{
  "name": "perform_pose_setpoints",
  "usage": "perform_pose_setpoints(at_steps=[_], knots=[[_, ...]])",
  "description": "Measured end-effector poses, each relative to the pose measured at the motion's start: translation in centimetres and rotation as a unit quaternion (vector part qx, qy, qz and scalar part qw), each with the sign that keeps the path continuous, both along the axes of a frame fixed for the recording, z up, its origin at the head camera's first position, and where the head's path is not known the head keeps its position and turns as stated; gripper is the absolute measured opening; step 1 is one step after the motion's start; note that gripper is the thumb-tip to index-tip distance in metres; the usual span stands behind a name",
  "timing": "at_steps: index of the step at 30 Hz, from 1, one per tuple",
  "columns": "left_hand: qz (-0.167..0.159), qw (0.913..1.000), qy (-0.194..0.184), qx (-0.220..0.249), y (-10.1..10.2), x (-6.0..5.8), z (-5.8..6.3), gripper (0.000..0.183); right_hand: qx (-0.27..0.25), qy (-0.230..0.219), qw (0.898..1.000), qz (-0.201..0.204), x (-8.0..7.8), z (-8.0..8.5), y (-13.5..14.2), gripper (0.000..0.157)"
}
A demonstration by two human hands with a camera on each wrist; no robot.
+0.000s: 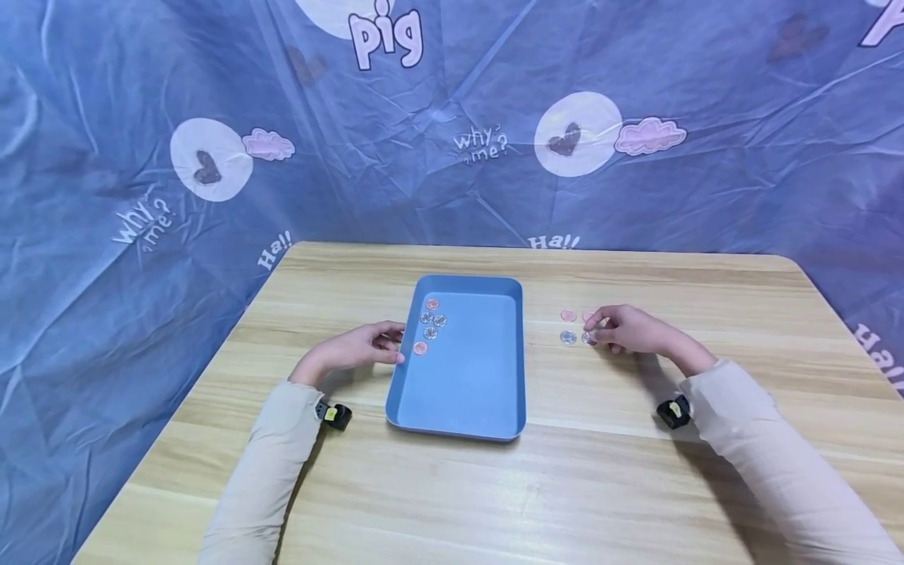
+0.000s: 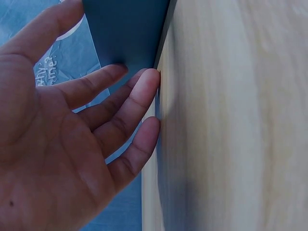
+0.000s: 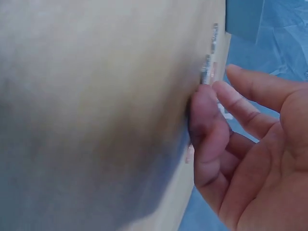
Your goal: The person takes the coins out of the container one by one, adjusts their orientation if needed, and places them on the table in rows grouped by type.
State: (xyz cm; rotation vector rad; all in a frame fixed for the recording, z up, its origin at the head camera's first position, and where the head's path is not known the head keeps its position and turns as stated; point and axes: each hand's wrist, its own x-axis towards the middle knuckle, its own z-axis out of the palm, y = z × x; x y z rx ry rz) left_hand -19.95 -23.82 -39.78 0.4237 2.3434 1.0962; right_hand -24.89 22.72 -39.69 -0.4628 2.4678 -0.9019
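Note:
In the head view, a shallow blue tray [image 1: 462, 392] lies on the table. Several coin-like discs, among them a silver one [image 1: 430, 333] and a reddish one [image 1: 420, 348], line its left side. My left hand [image 1: 360, 345] rests at the tray's left wall, fingers loosely spread; in the left wrist view its fingertips [image 2: 147, 86] reach the wall's lower edge. Right of the tray sit two pinkish discs [image 1: 568, 315] and two silver discs [image 1: 568, 337]. My right hand [image 1: 628, 329] is over the right-hand pair, fingertips at the nearer silver disc [image 3: 206, 70], thumb apart from it.
A pale wooden table [image 1: 452, 502] carries everything. Behind and at both sides hangs a blue printed cloth [image 1: 438, 188]. Black camera straps are on both wrists, the right one [image 1: 674, 412] hanging close over the table.

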Motion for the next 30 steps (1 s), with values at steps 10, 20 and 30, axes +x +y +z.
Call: perform_pose_setpoints(at_steps=[10,20,30], knots=[[-0.002,1.0000,0.000,0.000,0.2,0.0,0.0,0.076,-0.036,0.022,0.999,0.010,0.2,2.3,-0.9,0.029],[0.000,1.0000,0.004,0.003,0.2,0.2,0.2,0.075,-0.084,0.024,0.996,0.012,0.2,4.6,-3.3,0.030],[-0.007,1.0000,0.001,0.007,0.1,-0.1,-0.3,0.074,-0.118,0.028,0.992,0.030,-0.1,6.6,-7.0,0.030]])
